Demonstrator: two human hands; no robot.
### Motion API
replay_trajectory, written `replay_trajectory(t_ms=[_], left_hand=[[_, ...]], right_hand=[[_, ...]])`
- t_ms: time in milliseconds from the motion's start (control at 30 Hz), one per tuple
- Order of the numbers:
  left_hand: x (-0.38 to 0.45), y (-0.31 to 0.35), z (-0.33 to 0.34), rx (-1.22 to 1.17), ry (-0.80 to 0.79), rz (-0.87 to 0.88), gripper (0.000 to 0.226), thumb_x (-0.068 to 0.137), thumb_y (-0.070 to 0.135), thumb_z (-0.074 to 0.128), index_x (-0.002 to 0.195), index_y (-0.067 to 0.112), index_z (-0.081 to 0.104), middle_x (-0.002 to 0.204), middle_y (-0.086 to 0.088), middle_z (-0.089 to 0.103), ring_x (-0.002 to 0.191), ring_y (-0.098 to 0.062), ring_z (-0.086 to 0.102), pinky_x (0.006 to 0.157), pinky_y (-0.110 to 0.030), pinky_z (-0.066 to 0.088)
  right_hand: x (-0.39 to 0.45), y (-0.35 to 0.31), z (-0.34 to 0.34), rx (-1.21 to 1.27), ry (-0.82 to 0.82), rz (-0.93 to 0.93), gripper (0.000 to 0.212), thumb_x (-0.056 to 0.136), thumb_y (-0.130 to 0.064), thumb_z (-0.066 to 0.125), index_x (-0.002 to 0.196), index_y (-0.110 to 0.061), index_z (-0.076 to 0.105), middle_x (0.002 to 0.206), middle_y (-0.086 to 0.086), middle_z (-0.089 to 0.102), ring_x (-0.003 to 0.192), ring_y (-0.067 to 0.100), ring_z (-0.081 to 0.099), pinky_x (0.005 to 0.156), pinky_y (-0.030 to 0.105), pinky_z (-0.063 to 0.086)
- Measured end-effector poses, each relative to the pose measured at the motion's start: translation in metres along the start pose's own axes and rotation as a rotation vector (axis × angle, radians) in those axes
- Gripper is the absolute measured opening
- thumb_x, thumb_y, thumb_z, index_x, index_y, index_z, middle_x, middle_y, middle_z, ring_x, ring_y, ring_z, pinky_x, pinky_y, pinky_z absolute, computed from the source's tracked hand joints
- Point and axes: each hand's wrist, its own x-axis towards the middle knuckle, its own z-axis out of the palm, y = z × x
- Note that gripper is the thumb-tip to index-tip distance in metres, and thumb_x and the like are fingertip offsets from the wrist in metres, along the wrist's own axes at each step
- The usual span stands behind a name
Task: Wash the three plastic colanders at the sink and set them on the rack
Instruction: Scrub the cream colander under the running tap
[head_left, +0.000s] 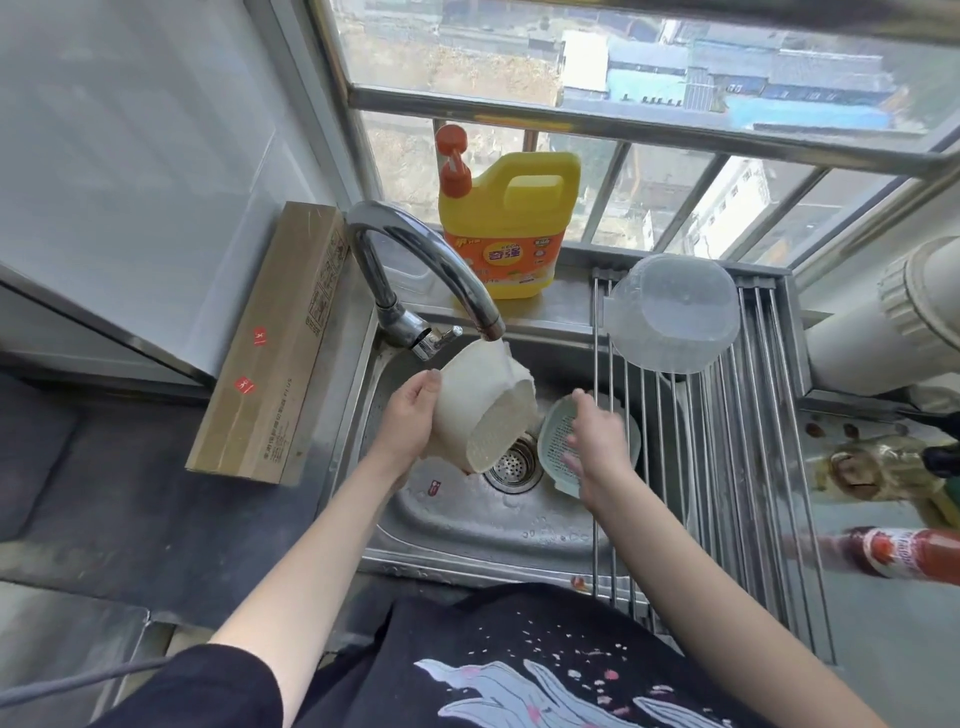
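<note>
Three colanders: your left hand (410, 415) grips the white colander (483, 410) mid-frame — right hand (597, 447), fingers spread, touches the green colander (556, 441); the clear colander (675, 312) sits upper right.

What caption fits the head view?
Left hand holds cream colander under faucet; right hand reaches green colander.

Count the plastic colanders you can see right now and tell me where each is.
3. The white colander is held by the left hand under the faucet; the pale green colander sits in the sink under the right hand; the clear colander lies upturned on the rack.
</note>
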Motion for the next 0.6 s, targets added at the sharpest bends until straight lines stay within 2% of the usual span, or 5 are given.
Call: replay_trajectory(t_ms=[100,267,400,500,600], left_hand=[[-0.003,-0.006,0.007,0.065,-0.086,0.037,0.027,0.101,0.024,0.040,0.085,0.010,0.056,0.078,0.001,0.051,0.071,-0.006,0.041,0.065,-0.025,0.032],[-0.011,-0.007,0.017,0.095,-0.336,0.014,0.020,0.098,0.012,0.045,0.113,0.006,0.058,0.094,0.001,0.063,0.081,0.001,0.059,0.075,-0.018,0.045],[-0.013,0.002,0.011,-0.081,-0.571,-0.182,0.060,0.081,0.000,0.062,0.134,0.019,0.045,0.126,-0.006,0.061,0.115,-0.019,0.059,0.099,-0.037,0.047],[-0.011,0.023,0.008,-0.431,-0.611,-0.288,0.049,0.070,0.012,0.064,0.119,0.010,0.061,0.111,-0.015,0.063,0.100,-0.028,0.059,0.089,-0.042,0.047],[-0.009,0.038,0.021,-0.481,-0.486,-0.267,0.037,0.097,0.030,0.038,0.109,0.014,0.069,0.102,-0.007,0.068,0.093,-0.021,0.062,0.081,-0.035,0.048]], right_hand=[[-0.016,0.006,0.010,0.170,-0.321,0.282,0.075,0.090,-0.057,0.050,0.143,-0.008,0.031,0.142,0.019,0.040,0.119,0.029,0.049,0.090,0.040,0.045],[-0.011,0.006,0.034,0.158,-0.391,0.147,0.051,0.093,-0.045,0.052,0.130,-0.009,0.051,0.112,0.010,0.064,0.086,0.019,0.062,0.062,0.030,0.052],[-0.008,0.025,0.040,-0.067,-0.395,-0.192,0.051,0.093,-0.022,0.059,0.139,-0.012,0.039,0.124,0.007,0.059,0.108,0.021,0.059,0.084,0.031,0.053],[-0.014,0.039,0.034,-0.209,-0.424,-0.371,0.061,0.091,-0.023,0.061,0.144,-0.024,0.031,0.130,-0.004,0.054,0.117,0.013,0.053,0.099,0.035,0.047],[-0.013,0.054,0.025,-0.266,-0.326,-0.524,0.073,0.088,-0.020,0.064,0.149,-0.027,0.025,0.143,-0.014,0.042,0.129,0.006,0.042,0.107,0.029,0.037]])
